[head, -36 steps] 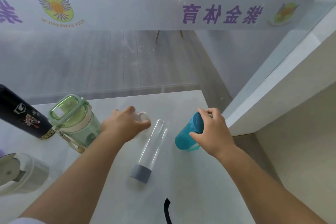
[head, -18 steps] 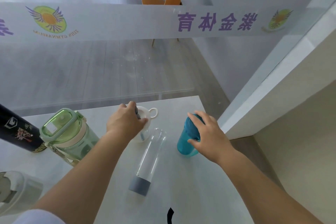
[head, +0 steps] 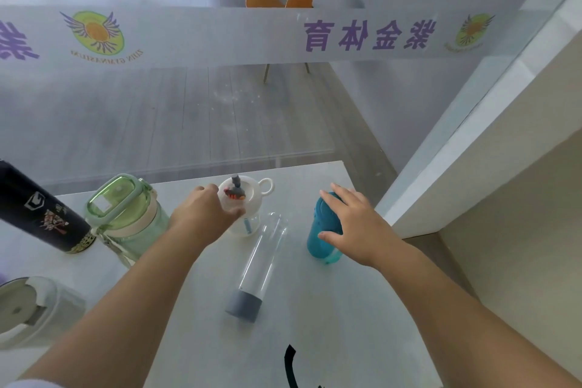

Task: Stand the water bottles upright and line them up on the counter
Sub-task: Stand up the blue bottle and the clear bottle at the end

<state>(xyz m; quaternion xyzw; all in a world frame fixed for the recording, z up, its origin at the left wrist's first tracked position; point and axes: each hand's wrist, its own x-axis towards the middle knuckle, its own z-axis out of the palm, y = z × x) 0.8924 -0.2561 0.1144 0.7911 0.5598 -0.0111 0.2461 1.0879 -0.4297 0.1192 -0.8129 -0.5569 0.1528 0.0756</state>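
Gently, with left hand [head: 204, 214] gripping white-lidded clear bottle [head: 252, 198] and right hand [head: 356, 227] spread over teal plastic bottle [head: 316, 249], seat 2 bases flat before releasing.

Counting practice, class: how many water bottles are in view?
6: black bottle far left, green bottle beside it, grey bottle lower left, white-lidded bottle in left hand, clear bottle lying centre, teal bottle at right hand.
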